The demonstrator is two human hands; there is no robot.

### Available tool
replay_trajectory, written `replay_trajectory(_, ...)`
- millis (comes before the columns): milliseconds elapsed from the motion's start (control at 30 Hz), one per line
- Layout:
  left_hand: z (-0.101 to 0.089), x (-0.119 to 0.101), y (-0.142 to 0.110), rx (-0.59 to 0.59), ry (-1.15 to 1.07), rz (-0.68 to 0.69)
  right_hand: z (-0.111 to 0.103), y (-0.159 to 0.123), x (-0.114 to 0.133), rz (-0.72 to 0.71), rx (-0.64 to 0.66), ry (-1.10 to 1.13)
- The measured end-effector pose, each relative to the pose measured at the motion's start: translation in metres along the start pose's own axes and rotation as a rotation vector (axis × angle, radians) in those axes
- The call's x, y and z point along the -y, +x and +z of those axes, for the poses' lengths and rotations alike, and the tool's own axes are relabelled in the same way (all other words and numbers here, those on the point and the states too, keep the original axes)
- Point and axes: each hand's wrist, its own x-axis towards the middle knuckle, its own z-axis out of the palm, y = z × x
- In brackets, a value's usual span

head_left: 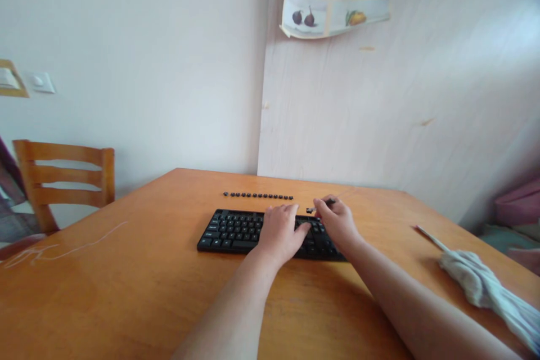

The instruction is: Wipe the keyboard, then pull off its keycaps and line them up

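Observation:
A black keyboard [232, 230] lies on the wooden table [160, 292], and its top row shows a bare strip without keys. My left hand [280, 230] rests flat across the middle of the keyboard, thumb spread away from the other fingers. Above the keyboard's right part, my right hand [337, 219] pinches a small dark-handled tool [330, 202], which looks like a keycap puller. At the tool's tip is a small black piece [309, 211], like a keycap. Behind the keyboard, several loose black keycaps [259, 196] stand in a straight row.
On the table's right side lie a crumpled pale cloth [472, 278] and a thin stick [430, 237] reaching out of it. A white string [97, 242] trails over the left side. A wooden chair [67, 171] stands at left, and a wall [189, 67] rises behind the table.

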Motion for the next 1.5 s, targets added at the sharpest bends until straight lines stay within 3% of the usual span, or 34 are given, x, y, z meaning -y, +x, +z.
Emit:
replay_trajectory(233,0.008,0.002,0.008,-0.012,-0.464,-0.154,0.008,-0.010,0.015,0.003,0.074,0.141)
replay_trajectory(400,0.009,0.003,0.011,-0.062,-0.620,-0.209,0.013,-0.013,0.013,-0.008,0.118,0.175)
replay_trajectory(633,0.012,0.008,0.012,-0.104,-0.653,-0.263,0.015,-0.018,0.014,0.007,0.177,0.196)
replay_trajectory(1500,0.007,0.005,0.010,-0.057,-0.662,-0.301,0.016,-0.019,0.018,-0.012,0.147,0.216)
